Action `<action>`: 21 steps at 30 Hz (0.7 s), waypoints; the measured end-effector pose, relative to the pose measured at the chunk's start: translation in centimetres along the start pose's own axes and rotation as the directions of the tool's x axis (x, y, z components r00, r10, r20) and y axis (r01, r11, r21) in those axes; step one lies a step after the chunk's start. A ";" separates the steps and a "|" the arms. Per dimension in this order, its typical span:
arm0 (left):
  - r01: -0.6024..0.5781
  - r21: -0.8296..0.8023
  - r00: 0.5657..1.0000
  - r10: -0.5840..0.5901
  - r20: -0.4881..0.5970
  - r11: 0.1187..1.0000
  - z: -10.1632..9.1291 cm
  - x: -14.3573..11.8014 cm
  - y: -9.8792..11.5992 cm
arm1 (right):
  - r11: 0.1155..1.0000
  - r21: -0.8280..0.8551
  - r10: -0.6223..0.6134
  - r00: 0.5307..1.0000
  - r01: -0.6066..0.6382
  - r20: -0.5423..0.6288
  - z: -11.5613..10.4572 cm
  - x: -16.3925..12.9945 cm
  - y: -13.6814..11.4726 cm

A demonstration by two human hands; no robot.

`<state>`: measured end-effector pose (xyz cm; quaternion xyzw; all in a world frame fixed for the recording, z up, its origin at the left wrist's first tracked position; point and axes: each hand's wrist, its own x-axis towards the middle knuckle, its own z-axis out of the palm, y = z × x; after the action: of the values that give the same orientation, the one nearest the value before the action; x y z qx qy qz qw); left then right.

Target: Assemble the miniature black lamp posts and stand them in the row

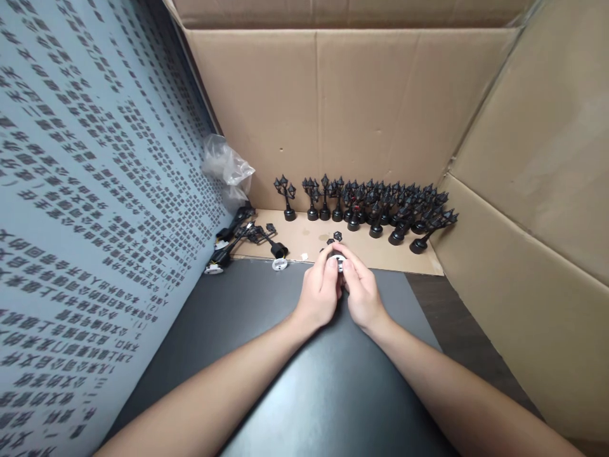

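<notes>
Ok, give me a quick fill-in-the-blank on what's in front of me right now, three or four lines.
1. Both hands, left hand and right hand, pinch one small black lamp piece over the ____ mat.
2. The finished miniature street lamps stand in a row against the ____ back wall.
3. The crumpled clear plastic bag sits in the far ____ corner.
4. The loose lamp parts lie to the ____ of the hands.

Missing words: black; cardboard; left; left

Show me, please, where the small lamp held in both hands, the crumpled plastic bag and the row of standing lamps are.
small lamp (337, 256), head view, on its base between the fingertips.
crumpled plastic bag (226, 166), head view, mid-bag.
row of standing lamps (375, 203), head view, middle of the cluster.
</notes>
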<state>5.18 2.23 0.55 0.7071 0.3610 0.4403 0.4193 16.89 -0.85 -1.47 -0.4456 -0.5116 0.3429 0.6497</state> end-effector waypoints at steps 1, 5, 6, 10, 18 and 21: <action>0.006 -0.012 1.000 -0.006 -0.007 1.000 0.0 0.0 0.0 | 1.000 -0.003 0.000 1.000 0.000 0.005 0.0 0.0 0.0; 0.006 -0.043 1.000 -0.006 -0.001 0.999 0.1 0.0 0.2 | 0.999 -0.046 -0.010 1.000 0.010 -0.002 -0.2 0.0 0.0; 0.005 -0.043 1.000 -0.005 0.007 0.999 0.1 0.0 0.3 | 0.998 -0.059 -0.020 1.000 0.019 -0.008 -0.2 0.1 -0.1; -0.015 -0.017 0.999 0.016 0.038 1.000 0.0 0.0 0.3 | 0.993 -0.111 -0.053 0.998 0.049 -0.032 -0.2 0.2 -0.5; -0.038 0.014 0.999 0.038 0.028 0.999 -0.1 0.1 0.6 | 0.996 -0.091 -0.008 1.000 0.005 -0.026 -0.1 0.0 -1.2; -0.043 0.015 0.999 0.042 0.022 0.999 0.0 0.1 0.7 | 0.996 -0.093 -0.012 0.999 0.007 -0.048 0.1 0.0 -1.1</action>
<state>5.28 2.12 1.22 0.7226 0.3448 0.4387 0.4080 16.84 -1.21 -0.39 -0.4810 -0.5131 0.3050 0.6422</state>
